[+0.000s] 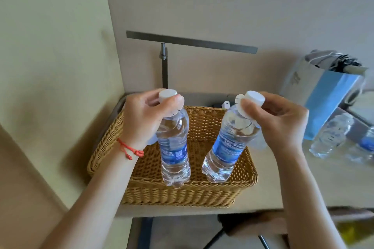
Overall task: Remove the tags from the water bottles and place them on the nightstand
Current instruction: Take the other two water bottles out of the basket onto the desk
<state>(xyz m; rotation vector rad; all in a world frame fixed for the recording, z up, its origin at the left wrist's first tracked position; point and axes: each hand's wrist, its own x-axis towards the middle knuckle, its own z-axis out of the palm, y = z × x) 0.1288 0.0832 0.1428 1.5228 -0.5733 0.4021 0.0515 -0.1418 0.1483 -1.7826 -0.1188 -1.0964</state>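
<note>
Holding two water bottles above the wicker basket: left bottle upright, gripped at the neck by the left hand; right bottle tilted, its white cap pinched by the right hand. Basket sitting at the desk's back left corner, more bottles lying near the right edge beside a blue bag.

Two bottles side by side over basket.
</note>
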